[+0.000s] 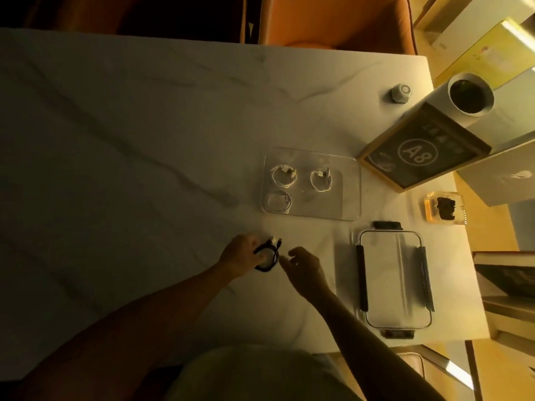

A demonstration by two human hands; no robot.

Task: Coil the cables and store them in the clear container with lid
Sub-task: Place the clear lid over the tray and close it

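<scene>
Black cable (pixel 267 255), coiled into a small loop, is sitting in my left hand (pixel 242 255), fingers pinching it just above the marble table (pixel 121 146). My right hand (pixel 304 266) is hovering beside it, fingers loose, gripping nothing. Three white coils (pixel 284 176) are already lying in the clear container (pixel 351 195), far right of my hands. Coiling looks finished; I'm judging the next move is carrying this loop into the free corner, then fitting the lid (pixel 394 280) lying near right.

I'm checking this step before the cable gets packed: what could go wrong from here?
The black cable is pinched only by the left hand; the right hand is open, so the coil may spring loose. Dropping it into the clear container could disturb the three white coils. The lid lies apart.
</scene>
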